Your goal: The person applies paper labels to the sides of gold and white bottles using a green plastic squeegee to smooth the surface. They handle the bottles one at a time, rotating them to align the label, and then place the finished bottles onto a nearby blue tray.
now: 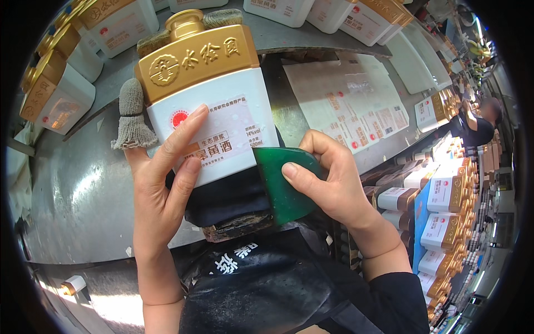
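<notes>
At the near edge of one grey worktop [72, 195], we have one bottle [228, 103]; our left hand [156, 172] spreads across its front, our right hand [331, 178] grips one green scraper [281, 186].

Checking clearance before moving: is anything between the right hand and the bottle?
Yes: the scraper in the right hand, its corner overlapping the bottle at lower right; contact is unclear. Left fingers cover part of the label.

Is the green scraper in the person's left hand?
No, the right hand holds the green scraper, while the left hand touches the bottle.
</notes>
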Demonstrator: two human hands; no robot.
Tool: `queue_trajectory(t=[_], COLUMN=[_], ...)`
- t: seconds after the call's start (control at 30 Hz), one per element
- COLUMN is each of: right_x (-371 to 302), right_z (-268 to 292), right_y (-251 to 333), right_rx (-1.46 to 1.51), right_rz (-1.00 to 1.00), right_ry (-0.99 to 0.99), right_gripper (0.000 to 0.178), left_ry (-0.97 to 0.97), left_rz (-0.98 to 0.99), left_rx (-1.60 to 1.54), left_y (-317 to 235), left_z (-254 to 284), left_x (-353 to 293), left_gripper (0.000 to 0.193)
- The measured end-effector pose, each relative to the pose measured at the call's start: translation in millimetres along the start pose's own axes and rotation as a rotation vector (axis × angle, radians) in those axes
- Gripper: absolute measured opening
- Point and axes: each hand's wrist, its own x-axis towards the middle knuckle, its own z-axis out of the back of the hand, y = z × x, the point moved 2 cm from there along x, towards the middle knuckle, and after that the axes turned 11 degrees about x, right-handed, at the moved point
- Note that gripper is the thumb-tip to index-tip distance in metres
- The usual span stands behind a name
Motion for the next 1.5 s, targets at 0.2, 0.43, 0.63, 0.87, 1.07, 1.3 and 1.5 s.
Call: queue_trajectory(t=[0.2,0.43,0.63,0.87,1.07,1.3,1.5], right_x=[0.6,0.6,1.3,2.7,-5.8,68.8,78.7], right_z=[0.2,-0.1,0.8,2.0,6.8,12.4,-4.1], right_y=[-1.2,0.0,-0.4,-2.3,17.0,36.0,39.5], right_rx=[0.005,-0.018,-0.068,-0.130,-0.063,-0.349,-0.754], right_rz=[-0.003,-0.021,-0.006,0.049,0.313,0.294,0.307], right_ry=[0.001,-0.012,-0.016,-0.029,-0.016,0.067,0.103], right_gripper=[0.021,0.021,0.023,0.024,0.019,0.051,0.059], left_ry=[-0.012,-0.004,-0.008,0.027,-0.116,-0.236,-0.256], left_rz=[-0.010,0.003,-0.005,0.016,-0.056,0.083,0.076], left_rx=[-0.011,-0.022,-0.015,-0.085,0.023,-0.308,-0.329], left_y=[-1.7,-0.6,-1.3,-2.8,13.2,-1.8,1.6], left_z=[-0.4,-0.9,-1.0,-1.1,0.0,-13.5,-17.2], left_x=[0.8,0.5,0.9,1.9,2.1,16.4,18.0], left_gripper=[0.042,0.042,0.042,0.041,0.055,0.073,0.072])
